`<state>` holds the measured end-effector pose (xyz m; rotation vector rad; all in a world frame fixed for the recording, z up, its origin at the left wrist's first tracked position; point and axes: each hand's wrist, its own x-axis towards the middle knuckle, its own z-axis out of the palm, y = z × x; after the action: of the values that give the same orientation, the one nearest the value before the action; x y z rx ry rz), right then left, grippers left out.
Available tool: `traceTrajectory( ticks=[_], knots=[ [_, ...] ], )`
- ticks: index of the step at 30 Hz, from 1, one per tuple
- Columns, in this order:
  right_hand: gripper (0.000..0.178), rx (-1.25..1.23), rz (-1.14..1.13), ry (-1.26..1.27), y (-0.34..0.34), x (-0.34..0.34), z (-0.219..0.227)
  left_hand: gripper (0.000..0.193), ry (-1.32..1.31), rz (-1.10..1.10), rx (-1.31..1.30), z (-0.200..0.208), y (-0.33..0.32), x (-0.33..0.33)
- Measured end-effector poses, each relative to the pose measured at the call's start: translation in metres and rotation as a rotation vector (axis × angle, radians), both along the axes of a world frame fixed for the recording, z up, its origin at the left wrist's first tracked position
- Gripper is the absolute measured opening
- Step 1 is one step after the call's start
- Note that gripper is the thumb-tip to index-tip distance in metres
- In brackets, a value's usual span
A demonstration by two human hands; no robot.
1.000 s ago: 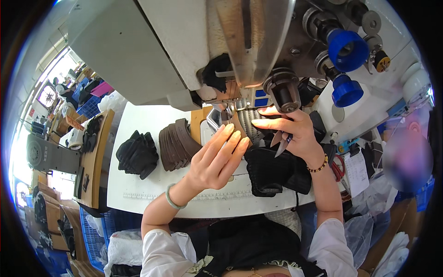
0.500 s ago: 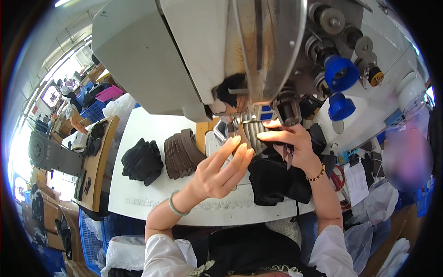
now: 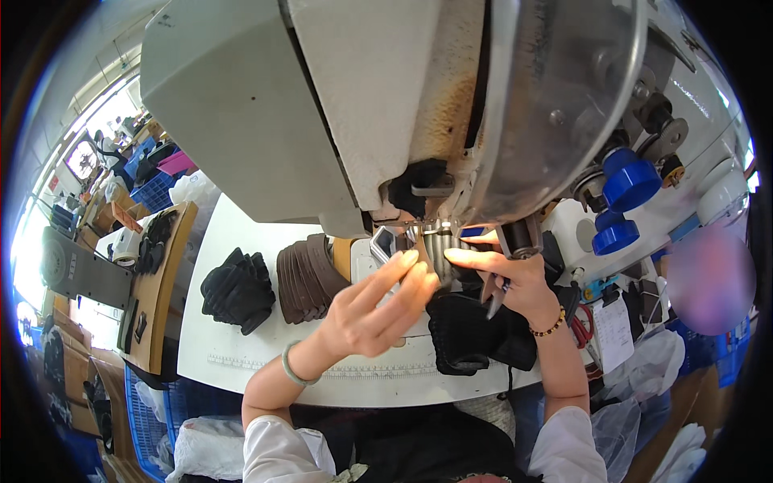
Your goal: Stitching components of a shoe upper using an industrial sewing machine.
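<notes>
The sewing machine (image 3: 241, 121) fills the upper view, its needle area lit. Just in front of it, my left hand (image 3: 374, 310) pinches the end of a narrow brown strip (image 3: 426, 251). My right hand (image 3: 519, 282) lies to the right of the needle area, fingers stretched against a grey ribbed piece (image 3: 440, 256). Small metal thread snips (image 3: 492, 295) are tucked in that hand, blades pointing down. Below it rests a bundle of black fabric pieces (image 3: 463, 330). Further left are a fanned stack of brown strips (image 3: 302, 278) and another black bundle (image 3: 237, 290).
The white table (image 3: 266, 342) has a ruler scale (image 3: 322, 372) along its near edge. Blue knobs (image 3: 630, 179) stick out at the machine's right. Red-handled scissors (image 3: 581, 326) and a paper sheet (image 3: 613, 334) lie at the right. A blue crate (image 3: 145, 419) stands below left.
My view has shifted, so the machine looks larger and the table sits slightly lower left. Both hands stay near the needle area, with the left still pinching the brown strip.
</notes>
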<state>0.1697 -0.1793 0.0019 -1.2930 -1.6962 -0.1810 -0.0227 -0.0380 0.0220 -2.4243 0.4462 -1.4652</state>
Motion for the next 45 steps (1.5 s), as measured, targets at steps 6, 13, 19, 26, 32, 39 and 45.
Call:
traceTrajectory(
  ticks=[6, 13, 19, 26, 32, 39, 45],
  knots=[
    [0.051, -0.051, -0.067, -0.048, 0.001, -0.003, -0.005, 0.030, -0.009, 0.029, -0.065, -0.009, 0.010, -0.002],
    [0.038, 0.231, -0.128, -0.192, 0.013, -0.003, -0.003, 0.034, 0.171, 0.271, -0.089, 0.007, -0.024, -0.013],
    [0.035, 0.205, -0.159, -0.107, 0.013, -0.013, 0.003, 0.033, 0.172, 0.168, 0.053, 0.009, -0.009, -0.014],
    [0.033, 0.224, -0.137, -0.120, 0.012, -0.013, -0.004, 0.027, 0.103, 0.159, -0.005, 0.004, -0.016, -0.012],
    [0.038, 0.217, -0.144, -0.140, 0.012, -0.016, -0.001, 0.033, 0.133, 0.172, -0.037, 0.008, -0.014, -0.014],
    [0.044, 0.151, -0.203, -0.119, 0.010, -0.022, -0.002, 0.034, 0.140, 0.129, -0.001, 0.009, 0.001, -0.012],
    [0.044, 0.122, -0.239, -0.081, 0.012, -0.023, -0.003, 0.032, 0.137, 0.133, 0.004, 0.007, 0.005, -0.008]
  ],
)
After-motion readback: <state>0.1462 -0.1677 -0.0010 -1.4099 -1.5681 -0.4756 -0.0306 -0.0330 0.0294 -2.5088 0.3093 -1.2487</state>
